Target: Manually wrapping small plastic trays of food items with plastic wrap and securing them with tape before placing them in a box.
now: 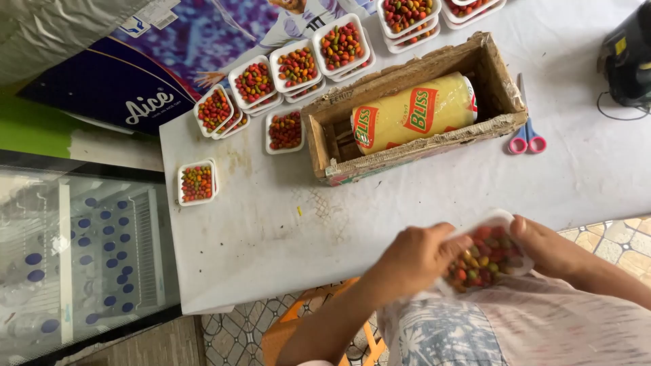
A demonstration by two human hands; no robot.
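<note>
Both my hands hold one small white tray filled with red, green and orange chillies, just off the near edge of the white table. My left hand grips its left side, fingers curled over the chillies and some clear film. My right hand holds its right edge. A yellow roll of cling film lies inside an open wooden box on the table beyond my hands.
Several filled chilli trays stand in a row along the far side, one tray alone at the left. Pink-handled scissors lie right of the box. A black device sits far right. A glass-topped chest stands left.
</note>
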